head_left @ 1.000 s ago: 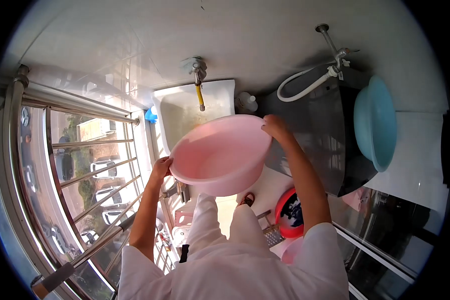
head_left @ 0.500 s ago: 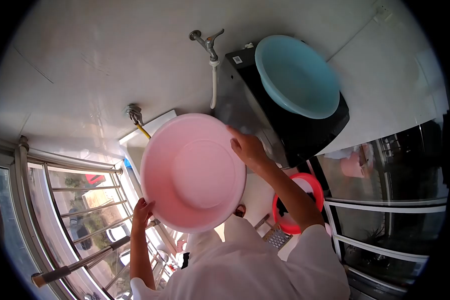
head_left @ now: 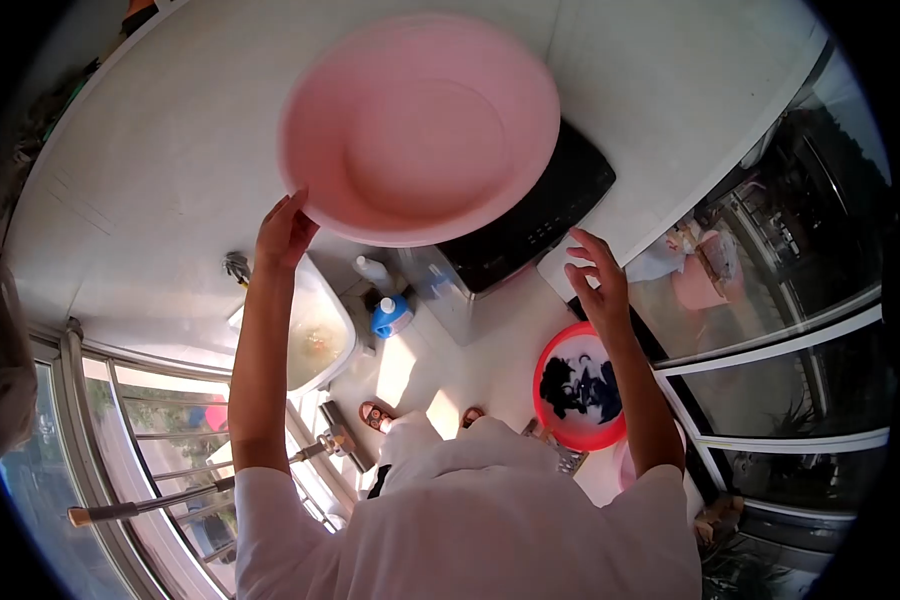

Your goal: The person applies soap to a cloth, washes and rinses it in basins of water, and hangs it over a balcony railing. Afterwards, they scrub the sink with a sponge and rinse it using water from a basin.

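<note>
A large, empty-looking pink basin (head_left: 425, 140) is raised over the black-topped appliance (head_left: 560, 190), covering part of its top. My left hand (head_left: 288, 232) pinches the basin's lower left rim. My right hand (head_left: 598, 275) is off the basin, to its lower right, with the fingers apart and nothing in them. The light blue basin is not visible now. Below my right arm, on the floor, a red-rimmed basin (head_left: 580, 385) holds dark cloth in whitish liquid.
A white sink (head_left: 320, 325) stands at the left, with a blue bottle (head_left: 391, 316) and a white bottle (head_left: 372, 270) beside it. Window railings (head_left: 170, 436) run along the lower left. Glass panels (head_left: 770, 395) line the right side.
The pink basin has moved up and away from me, over the appliance. My right hand has let go of its rim. The view has shifted, showing more of the sink and floor.
</note>
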Demonstrator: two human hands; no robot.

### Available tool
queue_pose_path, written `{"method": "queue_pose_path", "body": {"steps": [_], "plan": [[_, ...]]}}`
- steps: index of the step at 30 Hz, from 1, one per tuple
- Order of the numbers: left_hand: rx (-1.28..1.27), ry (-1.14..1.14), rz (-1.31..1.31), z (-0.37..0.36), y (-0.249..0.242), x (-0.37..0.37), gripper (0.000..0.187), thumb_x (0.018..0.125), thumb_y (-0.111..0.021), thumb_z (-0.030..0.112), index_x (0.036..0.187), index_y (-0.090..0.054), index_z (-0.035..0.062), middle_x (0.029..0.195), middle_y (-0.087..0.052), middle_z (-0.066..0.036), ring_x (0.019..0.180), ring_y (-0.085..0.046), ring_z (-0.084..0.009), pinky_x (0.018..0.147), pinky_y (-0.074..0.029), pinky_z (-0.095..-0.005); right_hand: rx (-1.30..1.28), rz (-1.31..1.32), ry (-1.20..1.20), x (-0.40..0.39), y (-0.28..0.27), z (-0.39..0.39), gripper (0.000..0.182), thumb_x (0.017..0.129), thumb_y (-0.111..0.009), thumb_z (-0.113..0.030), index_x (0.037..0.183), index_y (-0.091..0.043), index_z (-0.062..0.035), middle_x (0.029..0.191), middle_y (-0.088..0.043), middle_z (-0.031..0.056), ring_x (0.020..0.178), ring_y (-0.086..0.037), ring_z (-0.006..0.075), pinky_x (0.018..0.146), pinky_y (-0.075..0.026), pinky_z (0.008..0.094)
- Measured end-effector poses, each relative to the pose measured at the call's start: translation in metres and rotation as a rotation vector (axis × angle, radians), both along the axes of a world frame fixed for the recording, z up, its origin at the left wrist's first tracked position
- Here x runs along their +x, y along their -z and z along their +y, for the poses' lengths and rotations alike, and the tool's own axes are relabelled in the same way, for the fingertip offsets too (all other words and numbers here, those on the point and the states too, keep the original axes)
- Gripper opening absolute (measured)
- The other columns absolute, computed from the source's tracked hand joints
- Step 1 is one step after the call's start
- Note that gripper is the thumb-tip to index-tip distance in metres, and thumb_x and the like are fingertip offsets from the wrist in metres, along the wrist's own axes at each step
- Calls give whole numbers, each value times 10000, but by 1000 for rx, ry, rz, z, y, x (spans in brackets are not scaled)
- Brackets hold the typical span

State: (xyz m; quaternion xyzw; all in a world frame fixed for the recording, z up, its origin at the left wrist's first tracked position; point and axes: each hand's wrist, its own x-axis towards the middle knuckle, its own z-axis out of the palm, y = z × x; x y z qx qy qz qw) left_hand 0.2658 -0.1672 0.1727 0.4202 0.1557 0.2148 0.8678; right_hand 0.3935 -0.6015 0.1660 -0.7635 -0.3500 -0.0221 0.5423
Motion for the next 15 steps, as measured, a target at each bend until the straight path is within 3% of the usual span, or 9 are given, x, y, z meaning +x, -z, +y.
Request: {"method": "queue_pose_path", "body": {"steps": [2, 4, 6, 9, 12, 15], "plan": [[-29, -79, 53, -6, -5, 55, 292, 911, -579, 115, 1131, -527, -69, 1102, -597, -136, 1019, -593, -217, 914, -515, -346, -138, 238, -16, -25, 80, -40, 469, 844, -650, -133, 1282, -496, -70, 1247, -537, 85, 991, -605, 209, 738, -503, 292], [-50, -113, 77, -7, 1, 101, 323, 897, -591, 82, 1148, -490, -94, 1116, -569, -175, 1029, -587, -270, 934, -524, -375, -288, 315, 12, -67, 134, -74, 463, 825, -675, -160, 1249, -512, -71, 1220, -543, 91, 979, -615, 216, 704, -521, 303], [-74, -56, 77, 0, 17, 137, 319, 890, -592, 58, 1140, -476, -102, 1108, -556, -189, 1014, -590, -319, 928, -533, -430, -277, 392, 26, -108, 189, -104, 480, 799, -706, -172, 1231, -527, -65, 1172, -551, 115, 943, -633, 237, 653, -530, 297], [-72, -42, 107, -10, 28, 163, 290, 900, -559, 28, 1137, -465, -110, 1103, -541, -220, 967, -606, -377, 891, -545, -491, -288, 511, 144, -150, 197, -131, 477, 791, -716, -168, 1221, -538, -64, 1174, -554, 108, 943, -633, 221, 687, -521, 298], [-116, 28, 153, -11, 47, 171, 270, 906, -553, 52, 1103, -482, -118, 1097, -559, -213, 969, -608, -380, 909, -538, -459, -279, 536, 255, -178, 194, -150, 455, 792, -713, -145, 1208, -547, -63, 1190, -559, 84, 955, -628, 201, 720, -505, 295], [164, 31, 162, -54, 52, 145, 289, 904, -570, 89, 1120, -502, -91, 1145, -559, -219, 1035, -592, -367, 903, -532, -434, -285, 601, 336, -188, 174, -159, 464, 798, -704, -158, 1222, -537, -70, 1229, -552, 77, 996, -611, 196, 739, -500, 293]]}}
